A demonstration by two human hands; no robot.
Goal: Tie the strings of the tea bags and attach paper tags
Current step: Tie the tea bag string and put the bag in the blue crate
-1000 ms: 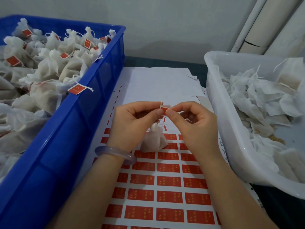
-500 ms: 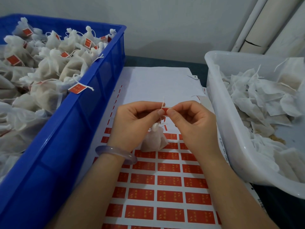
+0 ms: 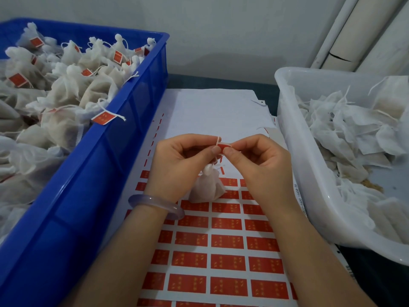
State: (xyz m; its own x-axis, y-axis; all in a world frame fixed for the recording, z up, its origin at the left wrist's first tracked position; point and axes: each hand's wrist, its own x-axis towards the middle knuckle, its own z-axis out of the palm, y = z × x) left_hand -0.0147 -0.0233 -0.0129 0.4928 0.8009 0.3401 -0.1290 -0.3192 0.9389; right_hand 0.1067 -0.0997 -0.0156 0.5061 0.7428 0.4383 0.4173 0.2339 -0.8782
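A blue crate (image 3: 93, 180) walled the left side and a white tub (image 3: 309, 207) the right. Between them, the label sheet (image 3: 212, 109) offered a flat, open lane toward the wall.

The light is soft, rather dim and cool, falling from overhead, so a faint shadow smudges the wall (image 3: 221, 41) just right of the blue crate (image 3: 124, 138), small glints sit on the rim of the white tub (image 3: 285, 120), and the pipes (image 3: 345, 34) above it lean with wide-angle distortion.
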